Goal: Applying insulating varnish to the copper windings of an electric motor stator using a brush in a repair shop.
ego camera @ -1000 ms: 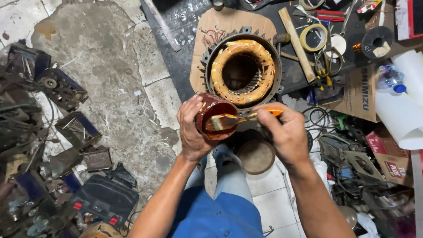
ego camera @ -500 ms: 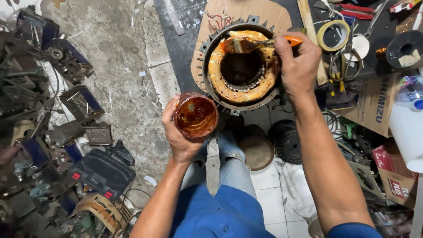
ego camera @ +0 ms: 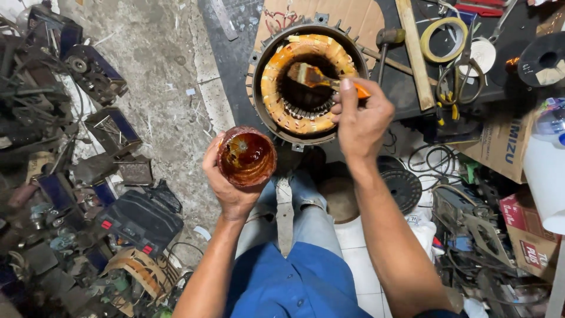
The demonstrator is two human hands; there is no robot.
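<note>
Head view, left hand (ego camera: 226,182) grip wrapped round a cup (ego camera: 246,156) of amber varnish, low over the knees, right hand (ego camera: 360,118) grip pinched on a brush (ego camera: 321,78), bristles inside the stator (ego camera: 309,82), tape roll (ego camera: 444,39) beyond

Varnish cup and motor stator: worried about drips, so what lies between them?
In the head view, only bare dark floor separates the cup in the left hand from the stator.

Motor repair workshop: stator w/ copper windings (ego camera: 309,82), tape roll (ego camera: 444,39), hammer (ego camera: 388,44), scrap parts on concrete floor (ego camera: 159,70).
</note>
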